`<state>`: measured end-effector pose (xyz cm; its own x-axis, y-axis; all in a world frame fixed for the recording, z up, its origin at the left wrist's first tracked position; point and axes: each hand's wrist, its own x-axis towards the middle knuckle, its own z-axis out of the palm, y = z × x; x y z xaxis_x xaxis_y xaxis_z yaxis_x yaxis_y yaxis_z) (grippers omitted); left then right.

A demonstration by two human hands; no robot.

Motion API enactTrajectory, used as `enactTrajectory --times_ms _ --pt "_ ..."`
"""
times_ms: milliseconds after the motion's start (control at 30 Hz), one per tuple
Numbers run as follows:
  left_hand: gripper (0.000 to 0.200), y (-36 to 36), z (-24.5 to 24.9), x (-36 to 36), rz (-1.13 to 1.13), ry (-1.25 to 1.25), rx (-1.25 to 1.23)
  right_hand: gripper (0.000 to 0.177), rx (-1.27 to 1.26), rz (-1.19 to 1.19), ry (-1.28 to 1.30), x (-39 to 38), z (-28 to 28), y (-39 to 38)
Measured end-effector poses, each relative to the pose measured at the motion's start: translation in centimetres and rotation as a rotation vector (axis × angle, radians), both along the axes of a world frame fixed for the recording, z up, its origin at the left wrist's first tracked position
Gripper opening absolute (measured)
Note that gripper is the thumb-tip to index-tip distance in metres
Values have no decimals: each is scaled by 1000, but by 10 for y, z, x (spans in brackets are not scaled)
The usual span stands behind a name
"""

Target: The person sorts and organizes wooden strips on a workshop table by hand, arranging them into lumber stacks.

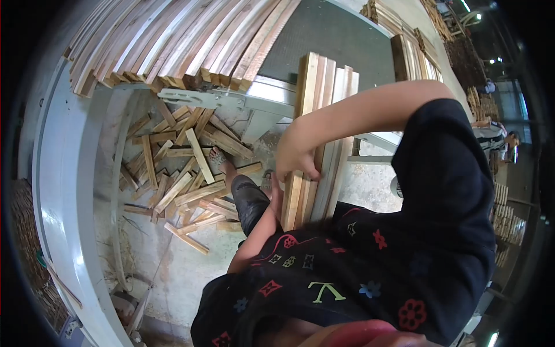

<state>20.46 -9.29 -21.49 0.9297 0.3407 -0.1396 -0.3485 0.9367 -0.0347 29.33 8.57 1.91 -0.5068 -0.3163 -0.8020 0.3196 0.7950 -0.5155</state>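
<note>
Clasping 1 bundle of pale rough-sawn slats [324,110], right hand [296,155] fingers; left hand [276,199] fingers unclear

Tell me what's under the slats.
The left hand sits low against the slats, the right hand on top; their far end lies over the table. The underside itself is covered.

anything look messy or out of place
Yes: short offcuts lie criss-crossed in a loose heap on the floor by a foot, unlike the neat stacked slats above. The bundle under the right hand has uneven ends.

Right hand [296,157] curled closed above half-hidden left hand [276,199].
</note>
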Motion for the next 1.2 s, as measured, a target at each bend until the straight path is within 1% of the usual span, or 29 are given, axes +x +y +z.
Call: enactTrajectory --times_ms 67,100,133,167,200,233,267,300,333,367,400,467,500,533,567,600,667,767,867,900,933,1000,1033,1167,1200 --pt "94 -6 3 16 -37 -54 -53 71 163 -102 90 13 53 0" --pt "94 -8 5 28 -61 -80 -78 66 286 -218 93 20 82 -2" --pt "95 -7 21 36 -84 -68 -79 67 391 -432 193 35 110 -6" --pt "101 -4 57 38 -106 -16 -50 68 491 -644 295 54 130 -12" --pt "113 5 82 54 -86 186 342 69 630 -847 358 75 141 -20" --pt "116 8 84 58 -115 183 346 73 667 -1084 622 102 142 -31" --pt "120 10 85 62 -139 179 349 80 758 -1314 665 124 145 -46" --pt "118 12 84 66 -107 175 373 83 642 -1697 764 139 138 -67" --pt "116 15 81 70 -74 171 399 83 718 -1899 755 156 125 -80" --pt "114 20 80 75 -40 166 424 81 692 -2051 892 179 96 -88" --pt "116 24 88 81 -23 130 381 73 629 -2224 881 188 79 -98" --pt "118 31 111 84 -4 79 283 61 410 -2462 1013 196 36 -103" --pt "117 33 110 85 -6 68 259 57 392 -2497 983 196 26 -104" --pt "113 34 99 81 -55 154 235 53 368 -2534 954 187 21 -100" --pt "111 34 105 80 -34 175 193 49 341 -2579 921 178 18 -99" --pt "108 33 113 81 -15 196 148 49 259 -2591 894 171 20 -99" --pt "105 34 114 80 -19 165 99 55 211 -2554 815 174 1 -94" --pt "104 34 121 80 -14 171 88 65 662 -2271 501 182 -9 -89" --pt "102 35 126 79 -14 137 90 82 1112 -2121 710 158 -6 -101" --pt "101 36 128 75 -13 145 104 90 1104 -2090 611 147 7 -109" --pt "100 39 129 74 -11 152 121 96 1139 -2038 611 135 13 -115" --pt "99 39 131 76 7 79 75 101 1491 -1670 430 107 1 -126" --pt "100 41 130 73 -7 103 78 104 1452 -1706 383 100 -2 -125" --pt "107 73 141 66 -76 181 143 102 1430 -1833 265 92 6 -92" --pt "110 76 143 65 -45 147 90 103 1441 -1850 249 95 5 -77"
